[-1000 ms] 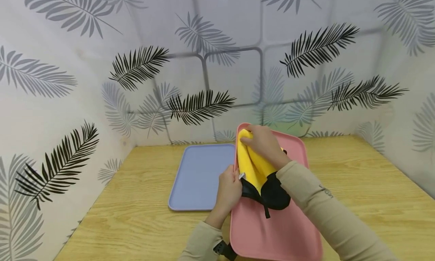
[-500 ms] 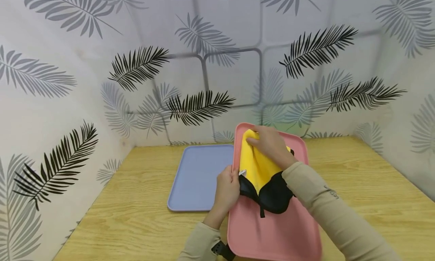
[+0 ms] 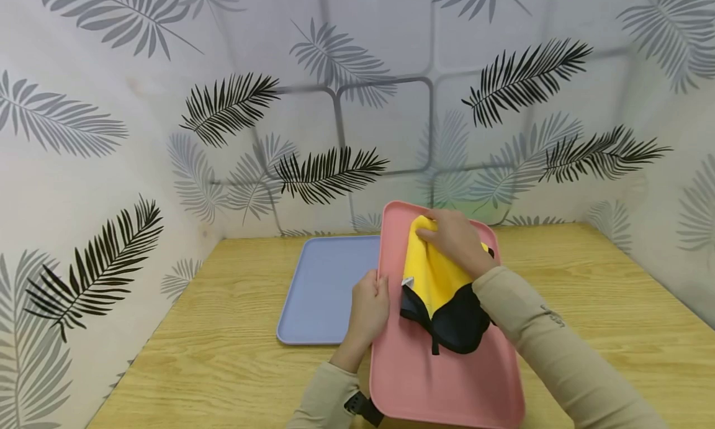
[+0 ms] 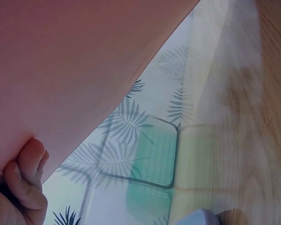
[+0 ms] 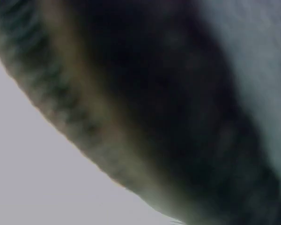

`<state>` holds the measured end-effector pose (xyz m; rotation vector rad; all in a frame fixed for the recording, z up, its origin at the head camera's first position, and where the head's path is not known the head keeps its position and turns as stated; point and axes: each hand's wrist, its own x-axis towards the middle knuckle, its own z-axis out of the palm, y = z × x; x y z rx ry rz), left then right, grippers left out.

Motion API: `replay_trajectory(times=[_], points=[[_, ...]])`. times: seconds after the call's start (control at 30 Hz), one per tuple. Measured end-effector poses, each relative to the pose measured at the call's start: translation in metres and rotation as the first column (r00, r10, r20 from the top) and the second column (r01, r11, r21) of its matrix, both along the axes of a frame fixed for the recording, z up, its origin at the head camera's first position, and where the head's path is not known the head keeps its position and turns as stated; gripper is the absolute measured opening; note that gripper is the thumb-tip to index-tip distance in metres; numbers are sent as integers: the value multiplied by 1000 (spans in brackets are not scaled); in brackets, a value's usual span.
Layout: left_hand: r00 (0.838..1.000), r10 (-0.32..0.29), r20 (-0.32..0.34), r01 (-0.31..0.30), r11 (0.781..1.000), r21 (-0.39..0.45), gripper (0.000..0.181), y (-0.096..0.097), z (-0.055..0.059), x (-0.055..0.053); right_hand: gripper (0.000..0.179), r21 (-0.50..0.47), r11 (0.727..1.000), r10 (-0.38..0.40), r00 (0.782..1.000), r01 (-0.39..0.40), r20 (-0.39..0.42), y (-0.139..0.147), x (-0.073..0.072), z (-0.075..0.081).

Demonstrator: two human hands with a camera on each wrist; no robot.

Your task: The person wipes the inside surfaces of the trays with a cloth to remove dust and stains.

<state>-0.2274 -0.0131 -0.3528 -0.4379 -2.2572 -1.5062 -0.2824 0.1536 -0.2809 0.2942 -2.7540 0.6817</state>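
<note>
A pink tray (image 3: 447, 385) is held tilted up off the table in the head view. My left hand (image 3: 368, 308) grips its left edge, thumb on the near side. In the left wrist view, bent fingers (image 4: 30, 173) lie against the tray's underside (image 4: 70, 65). My right hand (image 3: 455, 239) pinches a yellow and black cloth (image 3: 430, 274) against the tray's upper face. The cloth's black part (image 3: 460, 320) hangs below, with a small strap and a white tag (image 3: 408, 282). The right wrist view is filled by blurred dark material, so the fingers are hidden there.
A blue tray (image 3: 329, 292) lies flat on the wooden table (image 3: 223, 329), partly behind the pink tray. Leaf-patterned curtains (image 3: 357, 125) close off the back and sides. A dark watch-like band (image 3: 363, 407) is at the left wrist.
My right hand has slid the yellow and black cloth to the right across the pink tray. The pink tray has shifted slightly left with my left hand. The blue tray stays put.
</note>
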Motion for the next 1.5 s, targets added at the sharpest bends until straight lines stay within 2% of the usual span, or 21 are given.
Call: replay_trajectory(times=[0.23, 0.47, 0.57, 0.77, 1.17, 1.37, 1.5], points=[[1000, 14, -6, -14, 1000, 16, 21, -2, 0, -2, 40, -7, 1000, 6, 1000, -6, 20, 11, -2, -4], [999, 32, 12, -32, 999, 20, 17, -6, 1, -4, 44, 41, 997, -66, 996, 64, 63, 23, -5, -7], [999, 35, 17, -36, 999, 23, 16, -7, 2, -3, 45, 32, 997, -70, 994, 67, 78, 30, -6, -10], [999, 36, -10, -36, 999, 31, 17, -10, 3, -3, 43, 20, 998, -66, 995, 65, 69, 44, -8, -14], [999, 43, -7, -43, 999, 30, 17, -14, 9, -2, 40, 21, 989, -150, 986, 149, 72, 77, -8, -24], [999, 34, -3, -34, 999, 25, 18, -14, 10, -3, 38, 40, 986, -163, 986, 161, 38, 80, -7, -24], [999, 43, -29, -43, 999, 23, 19, -13, 9, -4, 38, 37, 985, -167, 985, 166, 39, 78, -8, -24]])
